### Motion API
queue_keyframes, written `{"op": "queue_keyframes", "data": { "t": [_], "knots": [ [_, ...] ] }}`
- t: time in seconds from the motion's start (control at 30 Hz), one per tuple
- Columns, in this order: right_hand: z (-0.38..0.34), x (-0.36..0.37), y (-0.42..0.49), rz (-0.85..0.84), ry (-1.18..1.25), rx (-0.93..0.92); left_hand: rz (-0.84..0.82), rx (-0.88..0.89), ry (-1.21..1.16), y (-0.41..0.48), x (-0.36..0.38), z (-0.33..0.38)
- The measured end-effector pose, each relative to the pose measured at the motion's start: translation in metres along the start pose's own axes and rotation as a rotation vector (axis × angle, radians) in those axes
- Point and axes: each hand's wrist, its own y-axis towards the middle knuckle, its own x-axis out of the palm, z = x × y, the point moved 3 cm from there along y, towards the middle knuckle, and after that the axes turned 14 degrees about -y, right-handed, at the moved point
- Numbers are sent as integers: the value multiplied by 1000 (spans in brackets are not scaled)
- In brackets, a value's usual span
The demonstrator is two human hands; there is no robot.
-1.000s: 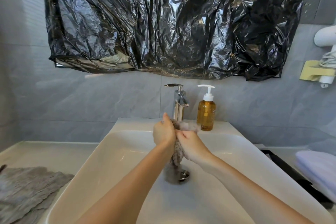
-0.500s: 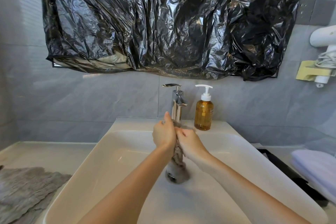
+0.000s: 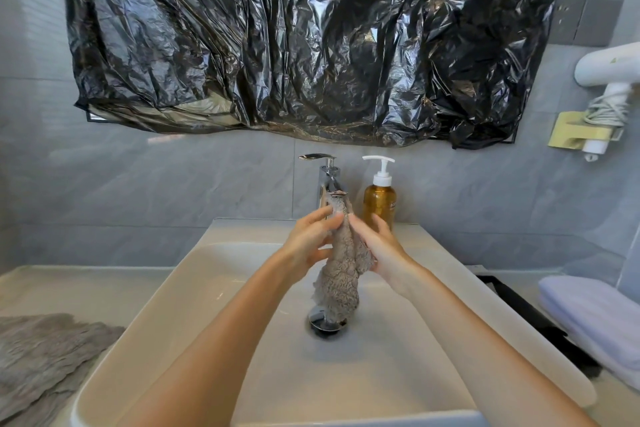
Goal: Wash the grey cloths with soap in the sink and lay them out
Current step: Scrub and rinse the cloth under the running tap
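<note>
A wet grey cloth (image 3: 341,274) hangs bunched over the drain (image 3: 323,322) of the white sink (image 3: 194,288), just below the chrome tap (image 3: 327,180). My left hand (image 3: 310,241) and my right hand (image 3: 379,248) face each other on either side of the cloth. Their fingertips pinch its top edge, and the fingers are fairly straight. An amber soap bottle (image 3: 379,201) with a white pump stands right of the tap. A second grey cloth (image 3: 45,360) lies spread on the counter at the left.
Black plastic sheeting (image 3: 294,38) covers the wall above the sink. At the right, a folded lilac towel (image 3: 595,315) lies on a black tray (image 3: 519,305). A white hair dryer (image 3: 609,69) hangs in a wall holder at the upper right.
My hands have loosened from a tight wringing grip. The twisted cloth has opened out and now hangs wider between them, slightly higher under the tap.
</note>
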Motion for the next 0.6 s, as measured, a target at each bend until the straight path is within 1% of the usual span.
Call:
{"op": "queue_keyframes", "data": {
  "t": [0.07, 0.17, 0.23, 0.37, 0.47, 0.53, 0.6],
  "knots": [
    [-2, 0, -2, -26, -53, -93, 20, 44, 48, -4, -3, 4],
    [-4, -4, -7, -6, -121, -220, 82, 122, 118, -9, -6, 4],
    [-5, -6, -10, 55, -201, -241, 119, 168, 152, -11, -6, 4],
    [-3, -15, -11, 264, -411, -197, 192, 220, 205, -10, -9, 4],
    [-2, -23, -14, 399, -553, -186, 208, 194, 260, -8, -9, 3],
    [-6, -23, -18, 450, -639, -273, 185, 151, 239, -9, -6, 2],
    [-9, -22, -19, 458, -579, -393, 177, 53, 142, -10, -4, 2]
  ]
}}
